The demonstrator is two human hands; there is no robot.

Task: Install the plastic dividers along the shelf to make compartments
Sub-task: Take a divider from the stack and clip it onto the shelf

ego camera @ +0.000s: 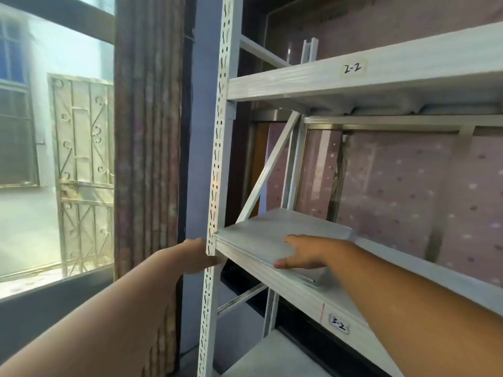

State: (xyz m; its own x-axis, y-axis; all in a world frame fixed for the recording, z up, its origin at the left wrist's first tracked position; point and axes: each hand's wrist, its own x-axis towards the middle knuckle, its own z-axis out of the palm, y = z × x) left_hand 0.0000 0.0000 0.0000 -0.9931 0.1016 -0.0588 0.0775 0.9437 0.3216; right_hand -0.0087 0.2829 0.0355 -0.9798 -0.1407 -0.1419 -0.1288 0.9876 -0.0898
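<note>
A flat stack of clear plastic dividers point(269, 235) lies at the left end of the white metal shelf point(307, 297) labelled 3-2. My right hand point(307, 253) rests flat on top of the stack, fingers spread, thumb near the front edge. My left hand point(194, 257) reaches past the perforated white upright point(215, 213) at the shelf's left front corner; its fingertips are hidden behind the post and touch the stack's left end. Whether they grip it is hidden. One clear divider piece point(309, 50) stands upright on the upper shelf labelled 2-2.
The upper shelf beam point(381, 74) runs overhead. A diagonal brace point(268, 167) crosses the rack's left side. Pink dotted cloth point(408, 191) hangs behind the rack. A curtain point(148, 159) and a window point(54, 131) stand to the left.
</note>
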